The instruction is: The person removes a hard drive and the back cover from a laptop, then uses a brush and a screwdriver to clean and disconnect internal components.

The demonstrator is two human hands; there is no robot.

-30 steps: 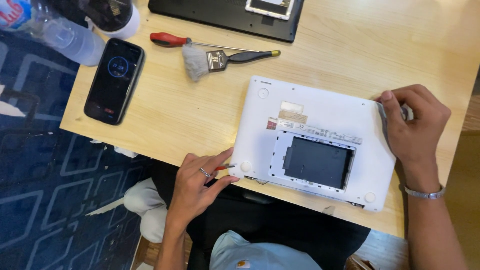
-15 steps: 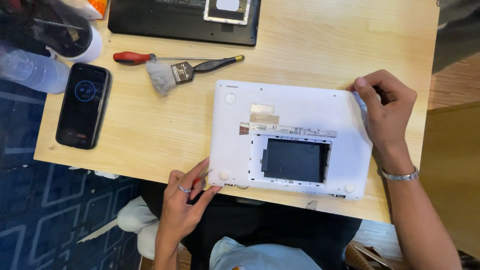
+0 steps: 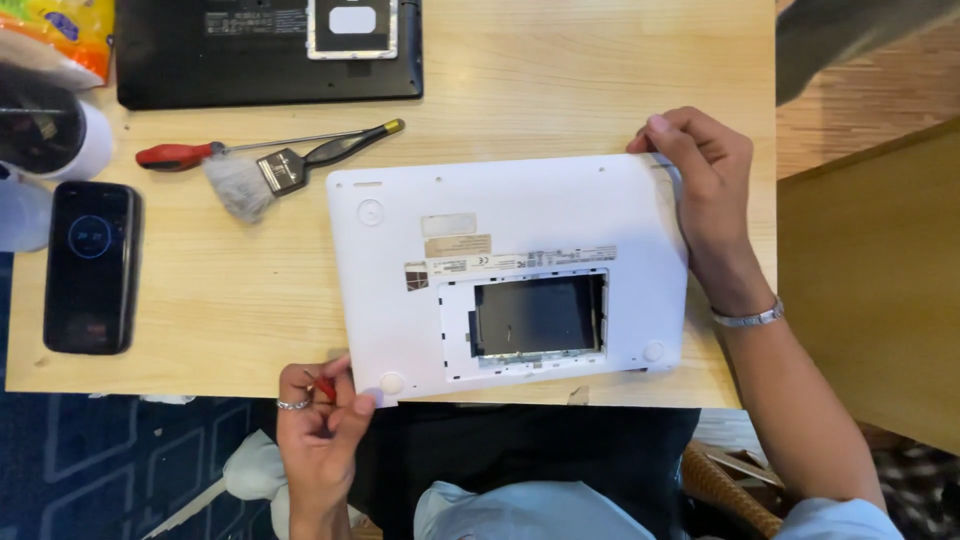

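Light wood counter (image 3: pixel 560 90) over dark patterned floor, seen from above.

Far left: one dark phone (image 3: pixel 92 266), screen lit, flat on counter. Next to it one red-handled screwdriver (image 3: pixel 175 154) and one brush (image 3: pixel 270 172) with pale bristles, touching or crossing, just left of the white laptop. Top edge: one black laptop (image 3: pixel 200 60), underside up, small hatch open.

Left hand (image 3: pixel 318 425) at near counter edge, fingers pinched narrow on something small and red (image 3: pixel 325 388), tip right at the near-left corner of white laptop (image 3: pixel 520 225). Too small to tell what the red thing is; probably a small tool.

White laptop centre of counter, underside up, rectangular bay open, dark inside.

Right hand (image 3: pixel 705 180) wrapped over far-right corner of white laptop, gripping its edge.

Versus a second ago: left hand pulled back from resting on the corner to just off the edge; right hand same grip. Laptop held steady, near-left corner being worked.

Count: two laptops, one phone, one screwdriver, one brush, two hands.
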